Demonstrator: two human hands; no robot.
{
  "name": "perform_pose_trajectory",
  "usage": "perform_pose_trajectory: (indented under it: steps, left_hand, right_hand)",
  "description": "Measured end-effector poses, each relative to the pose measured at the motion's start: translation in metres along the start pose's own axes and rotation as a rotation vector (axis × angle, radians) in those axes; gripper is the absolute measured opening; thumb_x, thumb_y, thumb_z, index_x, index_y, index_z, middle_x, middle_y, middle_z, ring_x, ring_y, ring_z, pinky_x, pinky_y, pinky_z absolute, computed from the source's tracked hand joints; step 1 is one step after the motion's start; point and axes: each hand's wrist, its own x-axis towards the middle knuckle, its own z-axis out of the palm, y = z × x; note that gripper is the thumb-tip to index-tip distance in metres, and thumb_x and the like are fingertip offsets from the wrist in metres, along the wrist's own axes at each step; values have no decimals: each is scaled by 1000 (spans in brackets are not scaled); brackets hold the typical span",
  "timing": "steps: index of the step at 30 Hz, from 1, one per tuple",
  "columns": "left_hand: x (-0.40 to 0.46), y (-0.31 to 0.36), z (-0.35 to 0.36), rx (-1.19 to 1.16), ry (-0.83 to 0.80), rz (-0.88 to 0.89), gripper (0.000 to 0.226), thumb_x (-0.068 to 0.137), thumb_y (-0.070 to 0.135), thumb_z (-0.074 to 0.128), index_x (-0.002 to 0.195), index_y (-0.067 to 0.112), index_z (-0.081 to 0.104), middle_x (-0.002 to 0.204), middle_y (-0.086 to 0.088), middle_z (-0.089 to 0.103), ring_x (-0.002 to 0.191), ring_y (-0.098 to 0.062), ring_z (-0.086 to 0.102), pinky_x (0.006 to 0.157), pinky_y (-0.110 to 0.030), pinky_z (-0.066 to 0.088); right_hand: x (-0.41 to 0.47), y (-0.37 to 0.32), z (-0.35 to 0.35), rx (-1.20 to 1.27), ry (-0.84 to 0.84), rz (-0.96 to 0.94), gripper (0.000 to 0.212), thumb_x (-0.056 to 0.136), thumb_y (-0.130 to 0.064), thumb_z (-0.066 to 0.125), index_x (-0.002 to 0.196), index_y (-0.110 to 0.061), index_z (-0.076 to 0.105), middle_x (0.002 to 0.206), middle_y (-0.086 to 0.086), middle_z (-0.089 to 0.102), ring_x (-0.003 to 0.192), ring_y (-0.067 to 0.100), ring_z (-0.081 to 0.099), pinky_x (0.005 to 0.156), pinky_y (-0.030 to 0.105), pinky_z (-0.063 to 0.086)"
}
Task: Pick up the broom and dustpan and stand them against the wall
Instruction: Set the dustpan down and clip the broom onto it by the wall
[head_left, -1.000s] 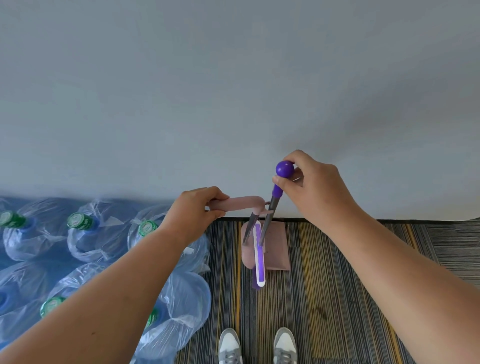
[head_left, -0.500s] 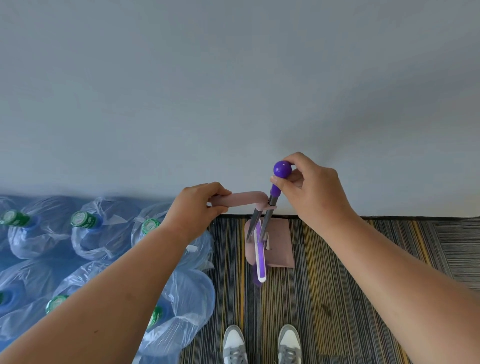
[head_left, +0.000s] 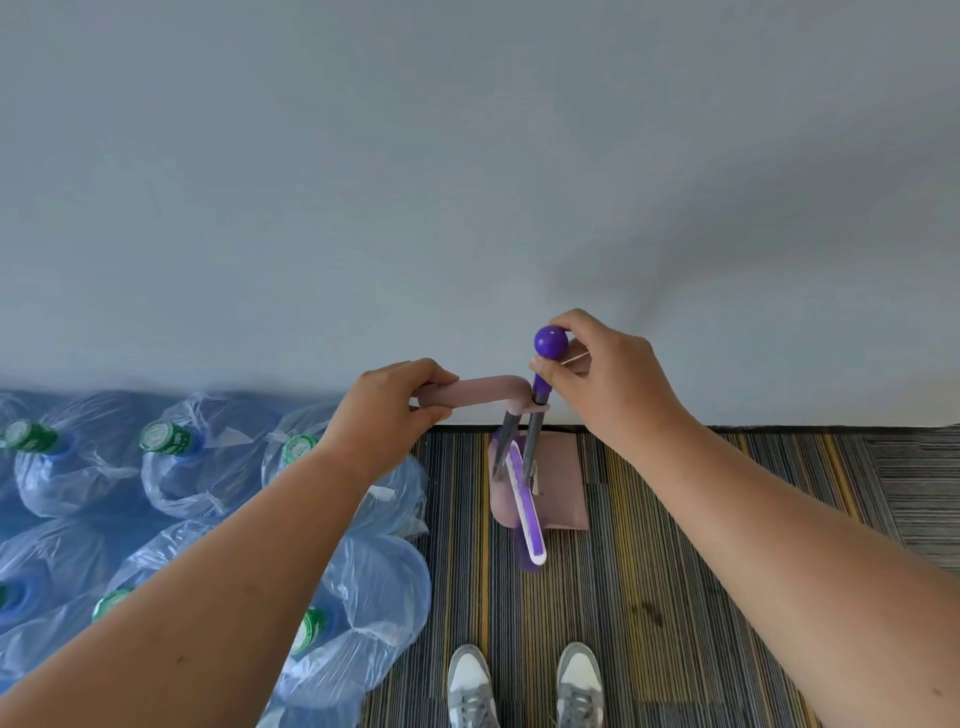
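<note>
Left hand (head_left: 387, 410) wraps the dustpan (head_left: 540, 483) handle's pink grip; right hand (head_left: 605, 382) pinches the broom (head_left: 527, 512) below its purple knob. Both shafts run near-upright, bases on carpet (head_left: 675, 571) beside the wall (head_left: 467, 208), just ahead.

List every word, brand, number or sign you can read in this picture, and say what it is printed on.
None can be read.
Green cap labels on the water bottles: white print, too small and blurred to read.
Broom, dustpan, wall, carpet, shoes: no text visible.
</note>
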Motion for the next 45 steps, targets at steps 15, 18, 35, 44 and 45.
perform_pose_trajectory:
  steps: [15, 18, 35, 44, 45]
  left_hand:
    - [-22, 34, 37, -1320, 245, -761, 45, 96, 21, 73, 136, 8, 58, 116, -10, 69, 101, -21, 73, 82, -27, 63]
    - [-14, 50, 51, -1565, 244, -904, 25, 98, 29, 69, 114, 10, 67, 108, -8, 71, 101, -23, 71, 77, -33, 63]
    - [-5, 81, 63, -1287, 206, -793, 42, 109, 23, 50, 118, -15, 66, 115, -24, 76, 114, -27, 71, 69, -22, 63]
    - [31, 101, 37, -992, -193, -605, 29, 104, 24, 60, 111, -3, 67, 107, -16, 80, 90, -18, 80, 70, -26, 63]
    - [37, 103, 35, -964, -239, -589, 28, 104, 24, 61, 111, -3, 67, 105, -14, 81, 87, -18, 80, 70, -26, 63]
  right_hand:
    - [-45, 40, -65, 731, 111, 409, 25, 100, -42, 57, 116, -24, 66, 115, 4, 73, 99, 14, 76, 88, 42, 62]
    - [-69, 52, -67, 790, 154, 472, 40, 94, -51, 60, 118, -20, 67, 115, 6, 74, 101, 17, 76, 86, 41, 62]
    - [-122, 84, -71, 922, 210, 698, 17, 101, -23, 60, 108, -12, 70, 106, 15, 75, 95, 29, 77, 82, 44, 61]
    - [-96, 49, -49, 505, -239, 407, 41, 82, -38, 78, 119, -45, 62, 112, -20, 70, 95, -13, 68, 69, 8, 52]
    - [-93, 46, -44, 448, -257, 374, 43, 83, -39, 77, 122, -45, 60, 116, -21, 68, 95, -16, 66, 65, 4, 49]
